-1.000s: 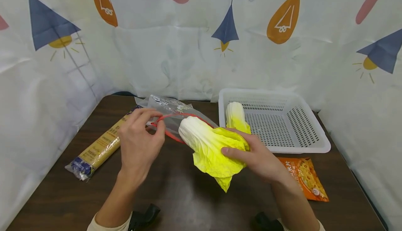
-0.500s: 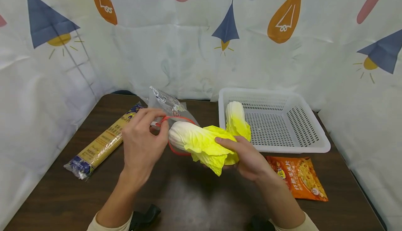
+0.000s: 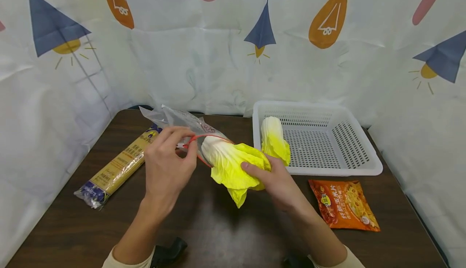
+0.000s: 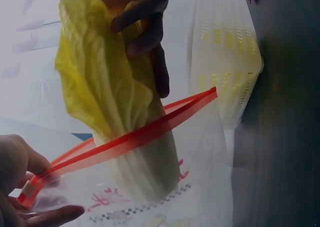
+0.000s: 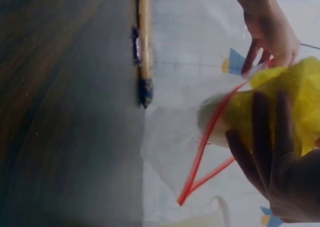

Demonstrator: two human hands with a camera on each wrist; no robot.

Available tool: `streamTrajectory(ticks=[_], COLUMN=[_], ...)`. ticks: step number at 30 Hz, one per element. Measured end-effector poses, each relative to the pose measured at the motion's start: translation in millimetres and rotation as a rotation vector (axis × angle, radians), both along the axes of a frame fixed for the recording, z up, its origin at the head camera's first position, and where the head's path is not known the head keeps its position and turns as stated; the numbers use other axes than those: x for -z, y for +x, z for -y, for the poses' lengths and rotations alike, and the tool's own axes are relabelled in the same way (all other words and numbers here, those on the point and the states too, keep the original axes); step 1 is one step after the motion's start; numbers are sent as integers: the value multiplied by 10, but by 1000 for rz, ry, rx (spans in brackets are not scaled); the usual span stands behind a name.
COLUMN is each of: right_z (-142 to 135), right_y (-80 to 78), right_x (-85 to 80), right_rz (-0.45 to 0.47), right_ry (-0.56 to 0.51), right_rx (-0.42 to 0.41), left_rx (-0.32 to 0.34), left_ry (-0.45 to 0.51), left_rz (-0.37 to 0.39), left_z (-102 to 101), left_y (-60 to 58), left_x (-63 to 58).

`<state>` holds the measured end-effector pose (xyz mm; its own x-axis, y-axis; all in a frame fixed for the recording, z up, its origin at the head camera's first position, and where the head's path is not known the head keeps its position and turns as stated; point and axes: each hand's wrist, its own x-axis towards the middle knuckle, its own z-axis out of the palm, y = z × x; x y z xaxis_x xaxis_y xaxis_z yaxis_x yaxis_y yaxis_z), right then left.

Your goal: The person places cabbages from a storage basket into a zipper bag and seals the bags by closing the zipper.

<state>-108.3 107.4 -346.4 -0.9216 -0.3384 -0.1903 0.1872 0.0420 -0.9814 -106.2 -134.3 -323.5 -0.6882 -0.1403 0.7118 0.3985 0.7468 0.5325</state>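
Note:
My right hand grips a napa cabbage by its yellow leafy end, thumb on top. The cabbage's white base points left and sits inside the mouth of a clear zip bag with a red rim. In the left wrist view the red rim crosses the cabbage about midway, and the base shows through the plastic. My left hand pinches the corner of the bag's rim by its white slider, and the mouth gapes. In the right wrist view my right fingers spread along the cabbage's side.
A white slotted basket stands at the back right with another cabbage in its left end. An orange snack packet lies in front of it. A long yellow-and-blue packet lies at the left of the dark table.
My right hand has moved left with the cabbage, and its white base has passed into the bag's mouth. The left hand keeps its pinch on the rim and has shifted slightly right.

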Motion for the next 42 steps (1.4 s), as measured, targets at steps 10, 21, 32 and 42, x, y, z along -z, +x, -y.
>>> streamTrajectory(ticks=[10, 21, 32, 42], right_z=[52, 159, 212, 241], right_y=[-51, -30, 42, 41], right_x=[87, 198, 252, 350], right_rz=[299, 24, -481, -890], right_ry=[-378, -100, 370, 479], right_rx=[-1, 57, 169, 279], left_rx=[55, 81, 113, 143], left_ry=[-14, -19, -49, -78], left_rz=[19, 62, 105, 127], left_z=[-30, -47, -82, -86], left_y=[14, 27, 35, 40], left_x=[14, 18, 27, 34])
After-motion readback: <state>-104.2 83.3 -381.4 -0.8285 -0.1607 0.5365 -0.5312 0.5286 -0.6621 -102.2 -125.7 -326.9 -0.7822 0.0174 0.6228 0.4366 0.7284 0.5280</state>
